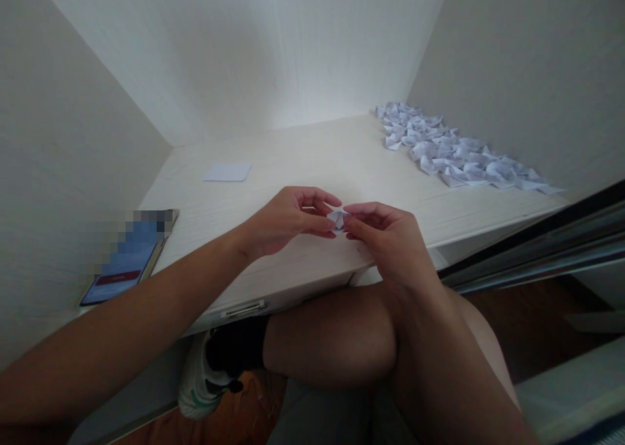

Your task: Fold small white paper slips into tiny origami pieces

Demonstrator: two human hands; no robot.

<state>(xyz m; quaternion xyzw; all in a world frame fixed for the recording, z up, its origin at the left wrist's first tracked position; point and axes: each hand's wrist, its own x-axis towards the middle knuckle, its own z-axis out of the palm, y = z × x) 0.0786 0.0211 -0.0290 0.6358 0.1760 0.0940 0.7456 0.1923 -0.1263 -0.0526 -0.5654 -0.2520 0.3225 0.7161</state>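
Observation:
A small folded piece of white paper [338, 219] is held between both hands, just above the front part of the white desk. My left hand [293, 218] pinches its left side between thumb and fingers. On the other side my right hand [383, 229] grips it the same way, thumb toward me. The fingertips cover much of the paper, so its exact folded form is hard to make out. Farther back on the left, a flat white sheet of paper [227, 172] lies by itself on the desk.
Many folded white paper pieces [454, 152] lie in rows along the right wall. A tablet or phone [129, 262] with a lit screen rests at the left wall. Below the desk's [312, 152] front edge is a drawer handle [244, 309]. My crossed leg [332, 341] is under it.

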